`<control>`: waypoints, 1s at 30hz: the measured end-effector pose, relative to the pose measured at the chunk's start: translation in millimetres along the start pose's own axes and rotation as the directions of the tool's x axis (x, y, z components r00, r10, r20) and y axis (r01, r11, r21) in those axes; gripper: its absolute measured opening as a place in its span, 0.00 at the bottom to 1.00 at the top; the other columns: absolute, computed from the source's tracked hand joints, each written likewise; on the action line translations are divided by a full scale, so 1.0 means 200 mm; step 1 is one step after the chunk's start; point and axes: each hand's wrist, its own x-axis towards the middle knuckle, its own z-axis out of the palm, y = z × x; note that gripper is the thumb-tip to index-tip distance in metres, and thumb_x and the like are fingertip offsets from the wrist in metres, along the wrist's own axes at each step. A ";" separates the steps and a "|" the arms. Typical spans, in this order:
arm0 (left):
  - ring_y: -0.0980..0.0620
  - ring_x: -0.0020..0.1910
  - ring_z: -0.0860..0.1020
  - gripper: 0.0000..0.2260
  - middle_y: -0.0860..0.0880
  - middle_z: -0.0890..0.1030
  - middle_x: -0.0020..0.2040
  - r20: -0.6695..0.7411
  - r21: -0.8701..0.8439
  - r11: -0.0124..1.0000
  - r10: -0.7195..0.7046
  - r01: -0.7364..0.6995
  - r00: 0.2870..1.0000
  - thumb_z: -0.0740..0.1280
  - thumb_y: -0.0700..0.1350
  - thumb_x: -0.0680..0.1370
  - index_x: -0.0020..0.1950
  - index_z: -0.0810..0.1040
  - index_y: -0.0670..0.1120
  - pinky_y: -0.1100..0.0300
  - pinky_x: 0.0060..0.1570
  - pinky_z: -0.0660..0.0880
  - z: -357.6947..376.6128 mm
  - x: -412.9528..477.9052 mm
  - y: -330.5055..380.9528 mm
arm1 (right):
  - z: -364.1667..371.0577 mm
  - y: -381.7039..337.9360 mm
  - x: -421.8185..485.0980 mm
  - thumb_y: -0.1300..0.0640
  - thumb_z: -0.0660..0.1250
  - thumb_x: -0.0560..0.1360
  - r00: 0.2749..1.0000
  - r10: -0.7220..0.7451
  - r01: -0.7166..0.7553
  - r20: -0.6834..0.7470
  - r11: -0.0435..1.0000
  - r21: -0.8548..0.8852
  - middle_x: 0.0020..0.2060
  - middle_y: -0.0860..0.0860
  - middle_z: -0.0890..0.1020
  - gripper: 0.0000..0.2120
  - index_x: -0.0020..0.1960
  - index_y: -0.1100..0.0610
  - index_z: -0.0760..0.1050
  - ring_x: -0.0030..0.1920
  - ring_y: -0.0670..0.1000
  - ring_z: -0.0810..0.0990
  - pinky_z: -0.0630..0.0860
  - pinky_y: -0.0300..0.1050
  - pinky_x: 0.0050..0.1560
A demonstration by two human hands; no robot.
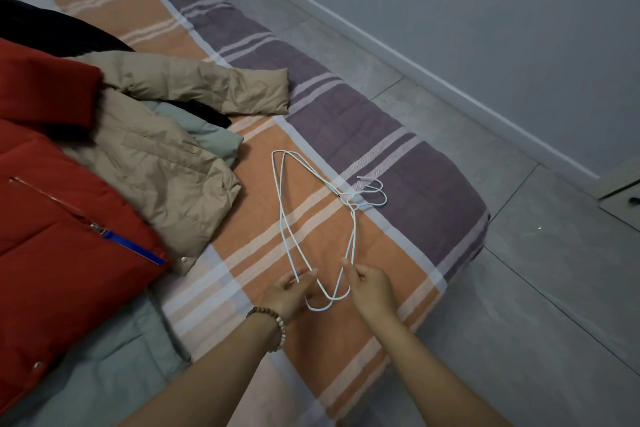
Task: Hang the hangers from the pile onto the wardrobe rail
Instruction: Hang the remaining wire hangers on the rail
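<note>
The left hand (pixel 292 291) pinches one wire at the near end of the hangers (pixel 353 236), fingers curled round it. The right hand (pixel 372 286) pinches the neighbouring wire just beside it. The thin pale wires overlap, so there may be two or three hangers; the count is hard to tell. They lie flat on the striped bed (pixel 346 114), hooks (pixel 377 194) pointing away, near a heap of jackets (pixel 156 156). The step looks like separating or gathering them for pickup. Next they need lifting clear and carrying to the rail, which is out of view.

Left hand (pixel 290 292) pinching, right hand (pixel 371 288) pinching
</note>
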 end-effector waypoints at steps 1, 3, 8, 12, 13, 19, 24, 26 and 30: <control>0.49 0.52 0.80 0.22 0.48 0.82 0.52 0.005 0.038 0.999 0.012 -0.012 1.000 0.70 0.51 0.73 0.64 0.73 0.46 0.51 0.58 0.75 0.01 -0.01 0.00 | 0.00 0.00 -0.01 0.48 0.63 0.77 1.000 -0.001 -0.001 0.021 0.994 0.108 0.17 0.47 0.66 0.27 0.22 0.53 0.61 0.22 0.45 0.65 0.65 0.43 0.30; 0.44 0.66 0.72 0.30 0.44 0.72 0.68 -0.013 0.207 0.978 0.039 -0.035 0.999 0.63 0.56 0.77 0.74 0.60 0.45 0.51 0.68 0.66 0.02 -0.04 0.01 | 0.00 -0.02 -0.04 0.50 0.63 0.77 0.999 -0.026 0.017 0.035 0.976 0.217 0.16 0.46 0.67 0.25 0.23 0.53 0.63 0.21 0.44 0.66 0.68 0.44 0.31; 0.48 0.57 0.77 0.16 0.46 0.77 0.63 0.022 0.235 0.963 0.131 -0.132 0.991 0.60 0.48 0.80 0.66 0.72 0.44 0.57 0.57 0.71 0.04 -0.16 0.07 | -0.02 -0.14 -0.12 0.50 0.62 0.78 0.996 -0.091 0.082 0.019 0.958 0.273 0.17 0.46 0.68 0.23 0.25 0.53 0.67 0.25 0.49 0.68 0.68 0.44 0.31; 0.53 0.31 0.83 0.13 0.48 0.83 0.44 0.064 0.032 0.974 0.223 -0.225 0.973 0.63 0.39 0.79 0.63 0.72 0.45 0.62 0.33 0.80 0.03 -0.30 0.22 | -0.15 -0.30 -0.23 0.51 0.63 0.78 0.991 -0.130 0.128 -0.018 0.928 0.350 0.22 0.52 0.69 0.23 0.28 0.61 0.67 0.25 0.50 0.68 0.66 0.43 0.30; 0.53 0.29 0.82 0.13 0.48 0.83 0.44 0.100 0.034 0.963 0.262 -0.266 0.960 0.62 0.39 0.79 0.63 0.72 0.46 0.63 0.30 0.79 0.04 -0.35 0.28 | -0.21 -0.36 -0.26 0.52 0.63 0.78 0.991 -0.132 0.130 -0.022 0.914 0.383 0.22 0.51 0.71 0.22 0.29 0.61 0.68 0.25 0.48 0.71 0.67 0.41 0.30; 0.52 0.25 0.80 0.15 0.51 0.85 0.41 0.337 0.077 0.877 0.425 -0.475 0.840 0.61 0.40 0.79 0.66 0.71 0.45 0.63 0.25 0.76 0.09 -0.74 0.68 | -0.77 -0.86 -0.47 0.58 0.54 0.81 0.991 -0.107 0.127 -0.075 0.640 0.758 0.43 0.51 0.84 0.11 0.54 0.57 0.75 0.38 0.48 0.82 0.79 0.36 0.40; 0.54 0.21 0.76 0.14 0.51 0.85 0.42 0.469 0.097 0.742 0.553 -0.663 0.688 0.59 0.44 0.80 0.64 0.74 0.43 0.65 0.21 0.72 0.19 -1.17 1.02 | -1.30 -1.22 -0.86 0.61 0.56 0.80 0.933 -0.265 0.356 -0.242 0.585 0.729 0.44 0.51 0.85 0.10 0.55 0.56 0.75 0.41 0.47 0.84 0.80 0.37 0.44; 0.54 0.21 0.75 0.14 0.49 0.85 0.43 0.535 0.074 0.715 0.560 -0.695 0.633 0.57 0.46 0.81 0.63 0.74 0.43 0.63 0.24 0.75 0.25 -1.38 1.13 | -1.45 -1.34 -1.06 0.61 0.57 0.79 0.900 -0.297 0.436 -0.319 0.594 0.676 0.44 0.52 0.85 0.08 0.52 0.57 0.75 0.42 0.48 0.84 0.80 0.37 0.44; 0.50 0.34 0.80 0.13 0.45 0.82 0.49 0.701 -0.014 0.782 0.452 -0.624 0.551 0.56 0.51 0.80 0.62 0.70 0.48 0.59 0.34 0.80 0.39 -1.87 1.29 | -1.72 -1.52 -1.48 0.60 0.60 0.77 0.805 -0.302 0.582 -0.510 0.572 0.579 0.42 0.53 0.86 0.05 0.49 0.58 0.75 0.43 0.48 0.85 0.79 0.36 0.41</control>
